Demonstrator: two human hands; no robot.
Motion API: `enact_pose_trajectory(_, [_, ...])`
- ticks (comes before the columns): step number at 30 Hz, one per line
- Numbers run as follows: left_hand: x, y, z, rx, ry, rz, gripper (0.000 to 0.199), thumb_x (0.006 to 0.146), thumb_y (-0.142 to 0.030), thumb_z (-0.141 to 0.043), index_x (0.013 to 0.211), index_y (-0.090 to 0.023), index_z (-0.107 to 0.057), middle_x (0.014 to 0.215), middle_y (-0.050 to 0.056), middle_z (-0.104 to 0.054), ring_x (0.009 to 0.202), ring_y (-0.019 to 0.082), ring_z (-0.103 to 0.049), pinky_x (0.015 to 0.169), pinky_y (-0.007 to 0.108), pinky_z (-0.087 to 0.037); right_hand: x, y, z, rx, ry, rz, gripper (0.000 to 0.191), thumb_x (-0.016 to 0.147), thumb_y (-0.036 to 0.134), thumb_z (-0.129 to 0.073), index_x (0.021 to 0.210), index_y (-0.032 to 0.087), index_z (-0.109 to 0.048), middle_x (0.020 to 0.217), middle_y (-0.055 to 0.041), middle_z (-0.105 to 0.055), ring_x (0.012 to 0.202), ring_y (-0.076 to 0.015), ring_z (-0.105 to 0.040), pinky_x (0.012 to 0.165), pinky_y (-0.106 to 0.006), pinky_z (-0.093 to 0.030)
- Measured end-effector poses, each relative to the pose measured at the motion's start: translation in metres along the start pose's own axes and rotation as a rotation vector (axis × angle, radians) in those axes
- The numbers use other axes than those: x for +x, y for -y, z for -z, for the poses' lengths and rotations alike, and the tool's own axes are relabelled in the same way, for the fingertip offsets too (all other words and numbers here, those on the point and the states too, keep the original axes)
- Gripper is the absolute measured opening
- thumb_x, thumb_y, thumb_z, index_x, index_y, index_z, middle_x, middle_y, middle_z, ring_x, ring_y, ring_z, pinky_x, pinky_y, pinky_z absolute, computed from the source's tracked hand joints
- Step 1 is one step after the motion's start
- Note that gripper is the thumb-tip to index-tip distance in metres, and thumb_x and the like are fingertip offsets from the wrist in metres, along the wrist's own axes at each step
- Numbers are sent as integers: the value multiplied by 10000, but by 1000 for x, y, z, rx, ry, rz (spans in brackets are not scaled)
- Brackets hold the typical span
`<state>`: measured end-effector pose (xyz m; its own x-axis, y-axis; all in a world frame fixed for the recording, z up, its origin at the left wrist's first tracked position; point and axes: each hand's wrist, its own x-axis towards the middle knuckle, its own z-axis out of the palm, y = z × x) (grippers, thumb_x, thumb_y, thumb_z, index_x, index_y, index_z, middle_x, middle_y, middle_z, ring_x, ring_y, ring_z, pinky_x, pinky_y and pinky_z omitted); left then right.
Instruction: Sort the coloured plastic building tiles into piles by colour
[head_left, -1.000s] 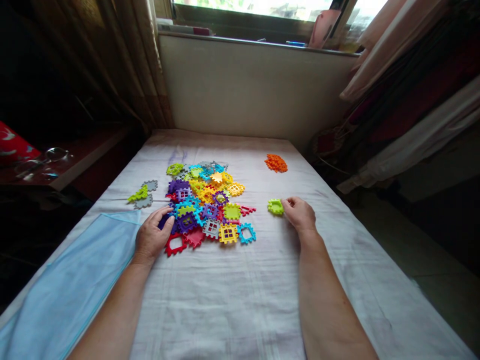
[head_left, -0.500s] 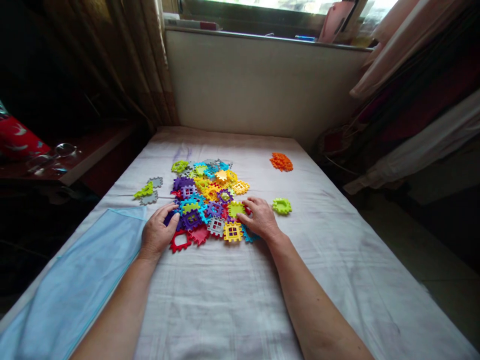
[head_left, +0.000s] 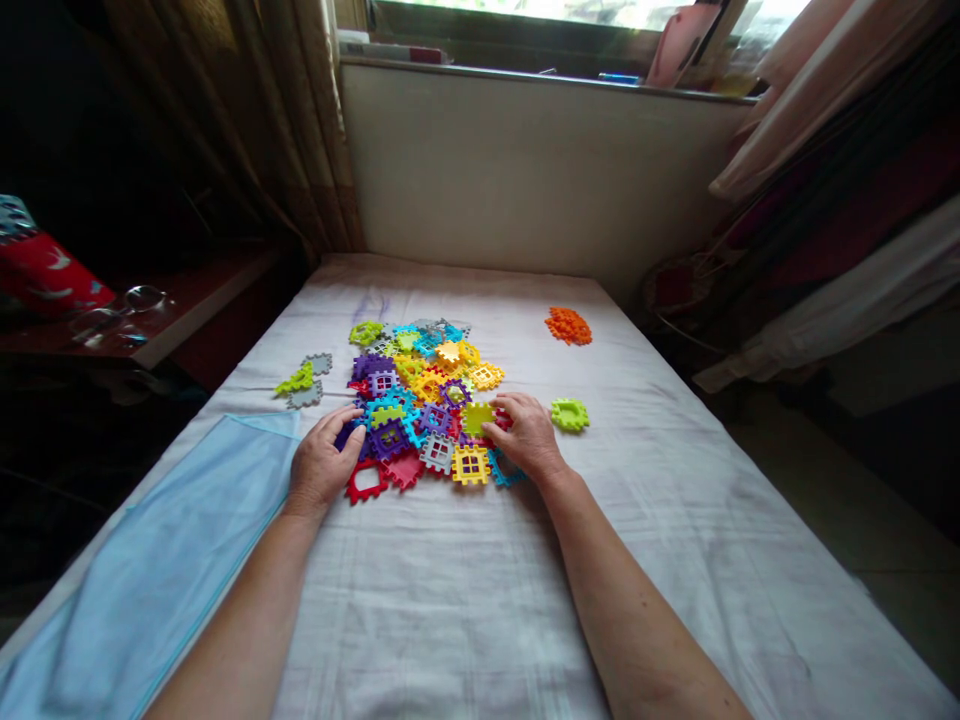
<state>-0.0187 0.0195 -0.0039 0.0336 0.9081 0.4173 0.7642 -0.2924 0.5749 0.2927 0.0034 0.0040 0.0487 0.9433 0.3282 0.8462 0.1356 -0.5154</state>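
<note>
The person's two bare hands were at opposite sides of a heap of toothed plastic pieces [head_left: 431,388], so that most of the heap lay between them and beyond them. The left hand [head_left: 322,462] was loosely open at the near left edge, its thumb apart from the fingers, just beside a dark purple piece [head_left: 344,434]. No piece could be seen lifted in it. The right hand [head_left: 527,435] was bent at the near right edge, with the thumb and fingers partly open around the right side of a lime-green square [head_left: 475,420]; I could not tell whether it had hold of this piece. A light blue frame [head_left: 499,472] lay partly under the same hand. Nearer to the person, between the hands, were a yellow window piece [head_left: 470,465] and a grey window piece [head_left: 437,452]. To the right of the right hand, apart from the heap, one green piece [head_left: 570,414] lay alone, and farther away was an orange pile [head_left: 568,326]. A pale blue cloth [head_left: 157,560] lay beside the left forearm, on the white sheet [head_left: 420,600]
</note>
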Motion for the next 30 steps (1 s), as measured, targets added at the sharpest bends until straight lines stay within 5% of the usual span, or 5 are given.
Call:
enact_pose_trajectory(9, [1,2,-1,-3,-1,-20,367,863,-434,-480,1068,-210,-686,1210,79,-703,1135,241,-649,1044,405,-486,9,-11,21,278,-96,-184,137,747,349,-583,771,222,-629,701,5,-671,590,-154,-613,623,-274,-474])
enact_pose_trajectory(14, [1,3,-1,-3,-6,-22,368,863,-433,-479,1066,-206,-685,1202,78,-703,1142,238,-644,1050,397,-481,10,-47,45,182,-442,-335,169,711,326,-548,814,216,-623,822,-41,-709,703,-189,-668,699,-304,-510])
enact_pose_trajectory(17, [1,2,0,2,0,-21,362,865,-432,-477,1067,-213,-683,1208,71,-702,1148,234,-642,1052,393,-478,6,-75,56,98,-543,-496,240,665,274,-520,861,199,-638,835,-57,-702,716,-199,-655,733,-323,-512])
enact_pose_trajectory(21, [1,1,0,4,11,-14,356,866,-437,-481,1063,-220,-683,1219,75,-698,1147,234,-642,1052,393,-478,-2,-99,60,-9,-499,-657,267,646,258,-522,862,185,-662,830,-72,-686,758,-221,-628,773,-346,-494])
enact_pose_trajectory(30, [0,2,1,1,21,-8,352,867,-430,-487,1072,-221,-682,1233,78,-691,1156,247,-636,1060,417,-473,-5,-101,54,-89,-414,-648,220,657,274,-561,823,215,-693,920,-73,-697,841,-231,-604,790,-340,-477])
